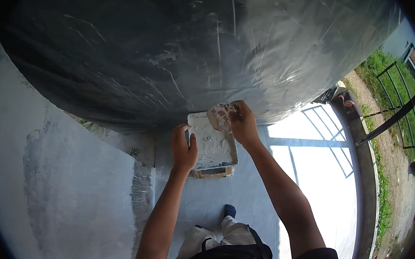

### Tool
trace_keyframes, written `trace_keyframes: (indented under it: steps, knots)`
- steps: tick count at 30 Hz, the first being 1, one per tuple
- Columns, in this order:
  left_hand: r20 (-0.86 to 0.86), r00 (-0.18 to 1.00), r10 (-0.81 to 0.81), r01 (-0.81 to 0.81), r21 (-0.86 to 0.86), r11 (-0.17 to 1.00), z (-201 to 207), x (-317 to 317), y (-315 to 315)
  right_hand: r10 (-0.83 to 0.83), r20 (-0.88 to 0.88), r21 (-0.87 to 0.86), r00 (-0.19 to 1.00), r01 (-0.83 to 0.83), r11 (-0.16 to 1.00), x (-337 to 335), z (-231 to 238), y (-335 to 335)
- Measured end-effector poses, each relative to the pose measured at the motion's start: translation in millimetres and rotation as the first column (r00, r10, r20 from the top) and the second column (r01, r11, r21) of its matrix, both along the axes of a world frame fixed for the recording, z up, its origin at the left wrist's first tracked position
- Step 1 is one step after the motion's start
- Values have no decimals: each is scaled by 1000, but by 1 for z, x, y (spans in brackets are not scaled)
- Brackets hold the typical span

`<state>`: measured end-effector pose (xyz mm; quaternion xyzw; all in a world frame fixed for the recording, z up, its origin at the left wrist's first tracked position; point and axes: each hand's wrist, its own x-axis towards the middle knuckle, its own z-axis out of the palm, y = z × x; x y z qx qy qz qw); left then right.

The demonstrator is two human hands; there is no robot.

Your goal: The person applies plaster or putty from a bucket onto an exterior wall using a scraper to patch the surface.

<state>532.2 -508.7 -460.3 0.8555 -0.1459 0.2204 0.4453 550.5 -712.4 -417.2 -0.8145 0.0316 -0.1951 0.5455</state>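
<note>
In my right hand [243, 124], closed with its fingers at the far side, is a small brownish cup-like container [221, 118] smeared with white. It is held tilted over the far right corner of a shallow rectangular tray [237, 157]. White paste or thick paint [212, 142] coats the inside of that tray. My left hand [185, 149] curls around the tray's left edge, its thumb on the inner side. A bluish-grey strip shows between thumb and fingers, apparently the tray wall. Beneath the tray, part of a wooden support [214, 173] sticks out toward me.
A large dark plastic sheet [165, 43] hangs just beyond the tray. To the left stands a pale, patchy grey wall surface [81, 187]. Grey floor tiles [251, 196] lie around my feet. A low curb [366, 200] and a metal railing [404, 103] border the right side, with grass outside.
</note>
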Motion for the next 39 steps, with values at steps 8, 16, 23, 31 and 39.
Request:
trace_keyframes:
  steps: [8,16,23,31,39]
  knots:
    - [-195,978,-68,92,114,989,-92,-6,-3,-27,-283,-10,959,25,1000,-15,-85,-11]
    - [-438,885,-157,213,83,973,-177,-17,-3,-111,-464,-21,879,114,993,-35,-183,-5]
    - [-632,767,-111,122,-27,992,-262,-48,14,-178,-503,-192,846,92,977,-38,-239,4]
    - [-959,227,-171,-328,-240,914,-293,-63,16,-145,-237,-535,961,-4,845,-60,-313,40]
    - [-836,169,-523,-817,-416,400,-293,-46,8,-256,-161,-632,953,99,768,-44,-346,43]
